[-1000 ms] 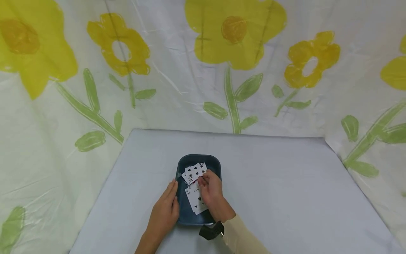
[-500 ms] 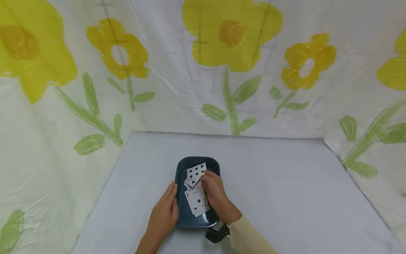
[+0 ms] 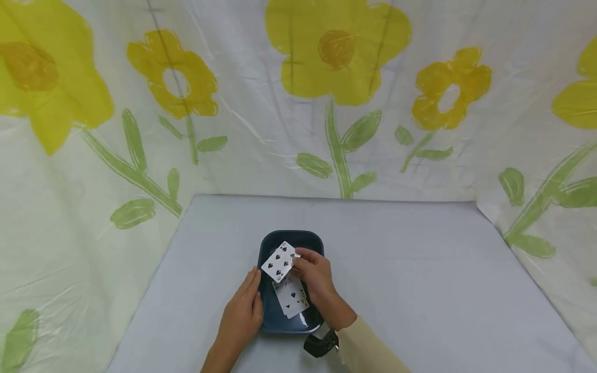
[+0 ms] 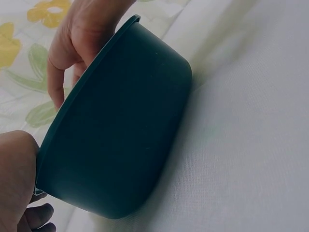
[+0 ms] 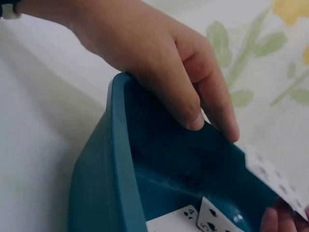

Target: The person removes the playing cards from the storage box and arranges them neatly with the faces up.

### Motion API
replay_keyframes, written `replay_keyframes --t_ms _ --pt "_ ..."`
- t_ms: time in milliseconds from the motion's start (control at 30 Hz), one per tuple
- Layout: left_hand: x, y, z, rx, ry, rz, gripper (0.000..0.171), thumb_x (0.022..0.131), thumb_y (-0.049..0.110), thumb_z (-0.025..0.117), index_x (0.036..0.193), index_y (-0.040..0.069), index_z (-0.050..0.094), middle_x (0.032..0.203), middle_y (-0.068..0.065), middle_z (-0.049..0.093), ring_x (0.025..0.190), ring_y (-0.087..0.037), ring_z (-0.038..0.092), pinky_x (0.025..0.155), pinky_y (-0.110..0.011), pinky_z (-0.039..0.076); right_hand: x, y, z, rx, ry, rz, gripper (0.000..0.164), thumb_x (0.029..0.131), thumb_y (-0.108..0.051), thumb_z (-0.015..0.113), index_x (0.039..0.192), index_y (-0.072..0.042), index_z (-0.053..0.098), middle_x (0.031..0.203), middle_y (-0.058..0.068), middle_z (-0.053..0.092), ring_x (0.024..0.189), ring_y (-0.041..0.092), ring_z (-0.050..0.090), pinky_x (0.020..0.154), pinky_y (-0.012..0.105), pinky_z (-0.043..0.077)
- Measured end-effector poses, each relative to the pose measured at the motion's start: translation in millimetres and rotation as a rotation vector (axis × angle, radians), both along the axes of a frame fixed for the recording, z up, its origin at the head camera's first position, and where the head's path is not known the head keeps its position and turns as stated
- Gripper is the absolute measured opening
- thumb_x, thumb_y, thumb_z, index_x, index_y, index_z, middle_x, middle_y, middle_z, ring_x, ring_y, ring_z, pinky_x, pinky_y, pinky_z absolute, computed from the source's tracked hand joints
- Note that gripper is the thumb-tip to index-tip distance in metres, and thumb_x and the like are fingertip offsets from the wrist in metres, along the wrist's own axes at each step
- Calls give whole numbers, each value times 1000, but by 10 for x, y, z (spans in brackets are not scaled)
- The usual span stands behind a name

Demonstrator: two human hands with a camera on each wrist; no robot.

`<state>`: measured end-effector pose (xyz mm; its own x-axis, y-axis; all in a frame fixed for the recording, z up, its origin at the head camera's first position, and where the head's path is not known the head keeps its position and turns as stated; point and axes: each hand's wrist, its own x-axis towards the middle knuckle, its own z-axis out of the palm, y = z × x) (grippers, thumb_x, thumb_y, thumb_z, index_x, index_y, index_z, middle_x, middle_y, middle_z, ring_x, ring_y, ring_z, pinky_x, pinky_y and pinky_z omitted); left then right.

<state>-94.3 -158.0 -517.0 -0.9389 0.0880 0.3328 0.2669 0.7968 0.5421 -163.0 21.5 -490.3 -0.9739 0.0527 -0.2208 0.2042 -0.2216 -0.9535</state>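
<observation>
In the head view a dark blue-green tray point(image 3: 275, 325) stands on the table. My right hand point(image 3: 318, 277) pinches the right edge of a playing card, the six of spades point(image 3: 279, 263), above the tray's far half. Whether another card lies behind it is hidden. Lower down, loose playing cards point(image 3: 293, 303) overlap face up inside the tray. My left hand point(image 3: 242, 311) rests along the tray's left side, fingers mostly straight and touching the rim. In the right wrist view the held card point(image 5: 273, 181) tilts near the far rim, with other cards point(image 5: 176, 222) below.
A white cloth covers the tabletop point(image 3: 420, 280). Behind and beside it hangs a white curtain point(image 3: 261, 145) printed with yellow flowers. A black band point(image 3: 321, 344) circles my right wrist, close to the tray's near right corner.
The six of spades has turned and lifted over the tray, slanting left in my right hand. Cards formerly fanned at the far end are now covered or gathered. My left hand stays put.
</observation>
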Motion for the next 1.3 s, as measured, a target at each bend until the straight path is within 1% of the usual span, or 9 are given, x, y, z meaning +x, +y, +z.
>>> replay_keyframes --t_ms 100,233,400,567,733,900,1033,1133,1300 --pt "4 8 -8 -3 7 2 51 93 -1 61 143 -5 51 151 -17 46 136 -32 46 106 -45 41 1 -1 -11 18 5 -1 36 87 5 65 123 3 64 118 18 61 93 26 69 83 40 60" --pt "0 10 -15 -2 21 1 50 93 -1 61 142 -5 51 150 -17 47 136 -32 47 106 -45 42 -7 25 20 55 38 -7 41 85 7 65 126 3 62 113 16 63 89 26 66 76 37 61" --pt "-7 11 -22 -7 52 2 49 93 -1 60 141 -6 53 148 -17 49 134 -33 48 105 -46 42 -28 129 104 46 76 6 43 87 5 66 130 5 57 108 17 69 87 25 68 76 37 61" --pt "-3 18 -25 -16 82 0 49 91 -3 60 140 -8 53 147 -19 50 132 -35 50 104 -48 44 -49 304 186 61 92 -19 39 90 1 70 127 6 60 108 17 70 89 24 69 80 36 61" --pt "-4 26 -28 -16 65 11 50 92 -2 60 141 -6 52 148 -18 48 134 -35 49 105 -49 43 -91 533 262 63 81 -62 36 89 1 71 124 4 64 107 16 69 88 23 68 78 33 60" --pt "5 31 -20 -14 62 8 50 92 -2 59 141 -7 52 149 -18 48 134 -35 49 105 -48 42 -135 843 277 94 41 -95 37 88 2 71 125 4 65 107 17 68 88 23 67 76 30 60" --pt "19 41 2 -20 43 10 50 93 -1 59 141 -7 51 149 -18 48 134 -35 48 106 -47 42 -184 1110 262 138 -15 -114 38 90 0 70 127 2 64 112 16 64 92 23 65 77 28 60" --pt "21 45 16 -21 29 7 50 93 -1 58 142 -7 51 149 -19 47 135 -35 47 106 -48 41 -242 1280 233 180 -51 -122 38 91 -1 69 129 0 64 112 14 61 93 23 63 76 26 59" --pt "11 33 19 -26 40 10 49 93 -2 59 141 -7 51 149 -19 47 135 -35 47 106 -47 42 -360 1441 131 265 -54 -111 38 90 1 69 128 1 64 105 13 62 88 20 63 71 24 59"
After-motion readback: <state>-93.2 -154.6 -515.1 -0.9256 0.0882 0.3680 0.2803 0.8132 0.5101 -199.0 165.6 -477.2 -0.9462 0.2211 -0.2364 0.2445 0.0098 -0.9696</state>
